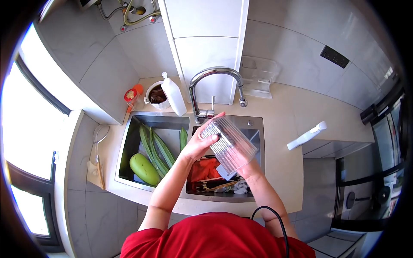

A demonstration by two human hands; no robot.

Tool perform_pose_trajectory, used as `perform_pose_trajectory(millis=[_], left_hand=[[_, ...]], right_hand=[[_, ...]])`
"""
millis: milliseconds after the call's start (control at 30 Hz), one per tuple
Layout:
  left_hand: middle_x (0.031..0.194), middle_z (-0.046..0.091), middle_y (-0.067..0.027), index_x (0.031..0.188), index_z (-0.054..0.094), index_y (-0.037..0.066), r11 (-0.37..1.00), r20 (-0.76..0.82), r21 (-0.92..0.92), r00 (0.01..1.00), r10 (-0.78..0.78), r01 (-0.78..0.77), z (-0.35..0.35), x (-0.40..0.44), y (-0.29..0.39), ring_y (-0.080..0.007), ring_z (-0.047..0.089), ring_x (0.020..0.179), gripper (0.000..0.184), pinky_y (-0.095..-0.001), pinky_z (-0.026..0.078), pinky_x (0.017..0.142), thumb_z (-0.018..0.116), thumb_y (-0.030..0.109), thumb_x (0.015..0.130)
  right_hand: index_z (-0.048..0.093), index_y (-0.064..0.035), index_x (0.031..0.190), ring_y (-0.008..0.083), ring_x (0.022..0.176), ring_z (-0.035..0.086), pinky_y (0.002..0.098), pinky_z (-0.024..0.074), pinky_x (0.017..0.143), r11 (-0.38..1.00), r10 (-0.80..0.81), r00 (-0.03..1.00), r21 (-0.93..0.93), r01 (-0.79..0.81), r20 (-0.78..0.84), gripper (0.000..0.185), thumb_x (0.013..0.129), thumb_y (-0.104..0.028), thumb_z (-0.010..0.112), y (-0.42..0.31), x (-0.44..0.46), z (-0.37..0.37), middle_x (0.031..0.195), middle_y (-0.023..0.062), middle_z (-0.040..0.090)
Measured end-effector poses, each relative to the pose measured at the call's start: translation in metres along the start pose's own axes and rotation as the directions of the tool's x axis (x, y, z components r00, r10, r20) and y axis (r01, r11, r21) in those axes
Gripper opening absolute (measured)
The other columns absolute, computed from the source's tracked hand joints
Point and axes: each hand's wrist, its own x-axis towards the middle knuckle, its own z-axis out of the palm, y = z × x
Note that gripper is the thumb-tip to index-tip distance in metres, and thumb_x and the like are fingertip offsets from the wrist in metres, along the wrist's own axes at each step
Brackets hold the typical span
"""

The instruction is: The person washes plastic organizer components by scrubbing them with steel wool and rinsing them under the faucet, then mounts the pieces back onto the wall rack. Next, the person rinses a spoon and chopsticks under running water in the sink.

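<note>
Above the right basin [260, 189] of the sink, a clear ribbed plastic container [232, 148] is tilted between my two hands. My left hand [198, 144] is closed round its upper left end, thumb pressed on the near side. My right hand [244, 165] supports it from behind and below, seen partly through the clear wall; most of those fingers are hidden. Below the container, the basin holds a red item [205, 170], several thin sticks like chopsticks [211, 185] and a crumpled whitish thing [241, 187].
In the left basin [121, 165] lie a green melon-like fruit [144, 169] and several long ridged gourds [161, 148]. The faucet [215, 71] arches behind. A white bottle [173, 96] and a pot [157, 94] stand back left; a white spray bottle [306, 136] lies right, a strainer [98, 148] left.
</note>
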Motion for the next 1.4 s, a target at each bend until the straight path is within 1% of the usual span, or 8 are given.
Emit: perform_pose_trajectory(millis=[133,200,400,633,1000,1100,1333,1400], left_hand=[[0.124,0.052,-0.0069,0.139,0.035,0.003,0.998,0.059,0.043,0.997,0.04,-0.043,0.0,0.002,0.006,-0.0156,0.051,0.111,0.083,-0.0307,0.036,0.1,0.078,0.028,0.072],[0.123,0.053,-0.0071,0.138,0.036,0.003,0.992,0.059,0.101,0.996,0.068,-0.073,0.002,-0.002,0.007,-0.0154,0.051,0.11,0.082,-0.0306,0.036,0.1,0.078,0.029,0.073],[0.116,0.057,-0.008,0.136,0.041,0.004,0.872,-0.295,0.329,0.917,-0.268,0.361,-0.004,-0.005,-0.004,-0.0148,0.054,0.105,0.073,-0.0282,0.04,0.095,0.071,0.039,0.079],[0.132,0.043,-0.0079,0.136,0.038,0.004,0.914,-0.013,0.404,0.999,-0.039,0.041,-0.019,0.011,0.003,-0.0181,0.042,0.12,0.088,-0.0315,0.031,0.104,0.081,0.038,0.067],[0.119,0.054,-0.0044,0.13,0.048,0.006,0.91,-0.113,0.388,0.987,-0.112,0.148,-0.012,0.004,-0.009,-0.0159,0.051,0.11,0.079,-0.0304,0.039,0.097,0.084,0.03,0.064],[0.118,0.054,-0.0033,0.132,0.045,0.007,0.962,-0.091,0.256,0.994,-0.069,0.09,-0.009,0.005,-0.01,-0.0148,0.05,0.11,0.083,-0.0291,0.038,0.098,0.085,0.029,0.063],[0.117,0.053,-0.0013,0.135,0.041,0.008,0.961,0.036,0.276,0.999,0.019,-0.028,-0.002,0.008,-0.007,-0.0114,0.05,0.107,0.081,-0.0267,0.039,0.095,0.083,0.019,0.066],[0.117,0.053,-0.0016,0.135,0.042,0.008,0.979,0.026,0.198,0.999,0.043,-0.047,-0.003,0.007,-0.01,-0.012,0.05,0.107,0.081,-0.0268,0.038,0.095,0.083,0.02,0.066]], right_hand=[[0.041,-0.0032,0.134,0.0199,0.114,0.05,0.0305,0.0391,0.097,0.946,-0.201,0.976,-0.239,0.217,0.087,0.046,0.091,-0.013,0.052,0.008,0.002,0.0,0.13,0.0105,0.046],[0.042,-0.0009,0.133,0.0245,0.116,0.049,0.0338,0.0377,0.1,0.293,-0.301,0.883,-0.846,0.445,0.36,0.05,0.086,-0.012,0.052,0.003,0.01,-0.018,0.131,0.0144,0.046],[0.05,-0.0002,0.125,0.0326,0.116,0.049,0.0376,0.0386,0.1,-0.127,-0.295,0.807,-0.858,0.498,0.512,0.046,0.079,-0.002,0.05,0.036,0.024,-0.063,0.128,0.0191,0.048],[0.043,-0.0009,0.131,0.0286,0.119,0.047,0.0355,0.0367,0.099,0.967,-0.066,0.994,-0.25,0.042,-0.087,0.045,0.091,-0.021,0.05,0.028,0.014,-0.023,0.13,0.0183,0.047],[0.048,-0.0032,0.125,0.0287,0.103,0.057,0.0356,0.0464,0.088,-0.023,-0.338,0.868,-0.925,0.379,0.364,0.046,0.081,-0.003,0.058,0.049,0.012,-0.054,0.112,0.0138,0.056],[0.046,-0.0041,0.127,0.0268,0.108,0.053,0.0373,0.0435,0.092,0.971,-0.09,0.99,-0.229,0.063,-0.106,0.047,0.083,-0.008,0.061,0.035,0.005,-0.036,0.12,0.0123,0.052],[0.042,-0.0055,0.134,0.0217,0.122,0.045,0.0353,0.0351,0.103,0.994,-0.049,0.998,0.1,0.052,-0.039,0.047,0.088,-0.008,0.054,0.021,0.004,-0.033,0.134,0.0118,0.043],[0.046,-0.006,0.131,0.0247,0.122,0.044,0.0367,0.0341,0.104,0.582,-0.242,0.935,-0.732,0.355,0.261,0.045,0.087,-0.008,0.054,0.013,0.012,-0.044,0.135,0.0143,0.042]])
